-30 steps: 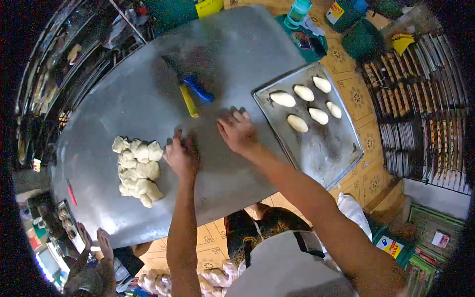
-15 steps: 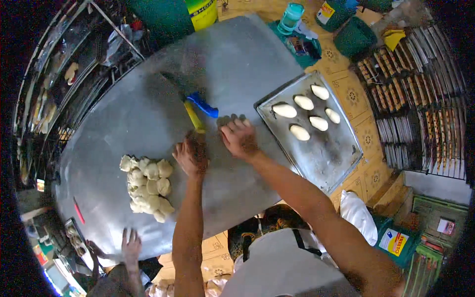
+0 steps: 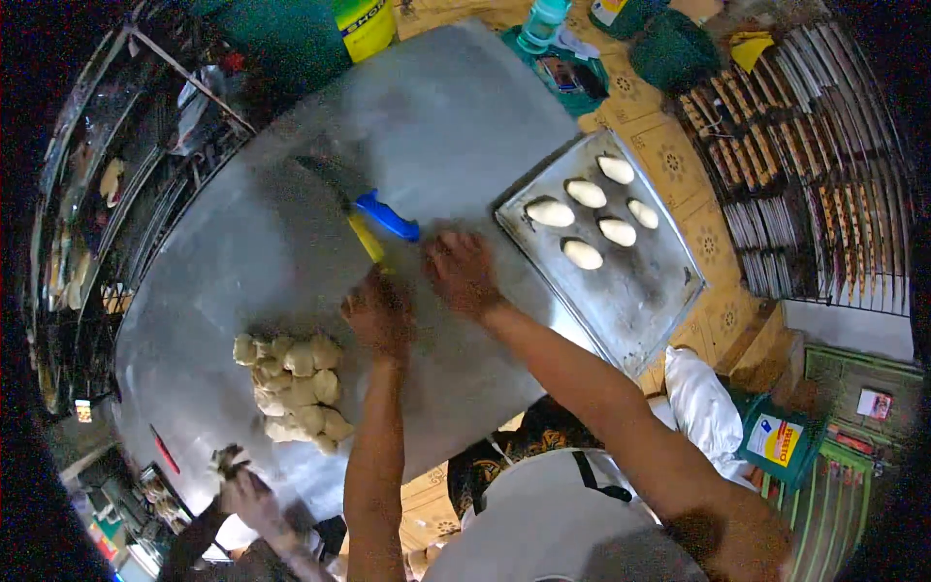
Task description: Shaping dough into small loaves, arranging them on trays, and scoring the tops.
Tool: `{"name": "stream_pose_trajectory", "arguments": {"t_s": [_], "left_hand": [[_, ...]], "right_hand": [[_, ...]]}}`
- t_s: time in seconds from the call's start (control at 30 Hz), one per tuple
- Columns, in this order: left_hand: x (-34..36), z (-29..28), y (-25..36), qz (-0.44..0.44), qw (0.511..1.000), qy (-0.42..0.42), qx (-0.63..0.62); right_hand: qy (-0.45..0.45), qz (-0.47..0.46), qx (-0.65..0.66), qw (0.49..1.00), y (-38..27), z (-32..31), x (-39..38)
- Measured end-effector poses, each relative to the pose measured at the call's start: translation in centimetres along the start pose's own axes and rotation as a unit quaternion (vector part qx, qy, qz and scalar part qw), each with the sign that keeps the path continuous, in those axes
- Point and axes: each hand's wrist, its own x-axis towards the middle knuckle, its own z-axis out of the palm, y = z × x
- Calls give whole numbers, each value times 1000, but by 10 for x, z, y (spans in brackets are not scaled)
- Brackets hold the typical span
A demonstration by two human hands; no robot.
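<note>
My left hand [image 3: 378, 315] and my right hand [image 3: 459, 270] are palm-down on the metal table [image 3: 204, 272], fingers curled; whatever is under them is hidden. Just beyond them lie a blue-handled tool [image 3: 386, 215] and a yellow-handled tool [image 3: 365, 236] with a dark blade. A lumpy cluster of pale dough pieces [image 3: 291, 383] rests left of my left forearm. Right of my right hand, a metal tray [image 3: 650, 310] holds several oval white dough pieces [image 3: 584, 253], spaced apart.
A co-worker's hands [image 3: 247, 495] handle something blurred at lower left, near a red tool [image 3: 165, 448]. Racks of trays [image 3: 795, 165] stand right, a dark metal rack [image 3: 116, 184] left. Buckets [image 3: 669, 48] line the far side. A white sack [image 3: 698, 398] sits at lower right.
My fingers have curled more, my left hand a little farther right. The co-worker's hands have changed position and now have a blurred item in them. The whole view has shifted slightly.
</note>
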Motion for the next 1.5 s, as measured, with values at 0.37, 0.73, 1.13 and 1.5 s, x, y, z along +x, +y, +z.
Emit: {"name": "stream_pose_trajectory", "arguments": {"t_s": [0.37,0.73,1.13,1.5], "left_hand": [[-122,-39,-26,26,998,-35,38],[-227,53,165,-357,714,-42,-601],[-149,100,327,90,993,-19,-69],[-201,112,234,146,958,20,-245]], "right_hand": [[-206,-42,208,955,20,-108,-84],[-123,139,296,937,173,-226,-166],[-65,291,353,887,223,-289,-155],[-72,83,250,962,167,-243,-198]]}}
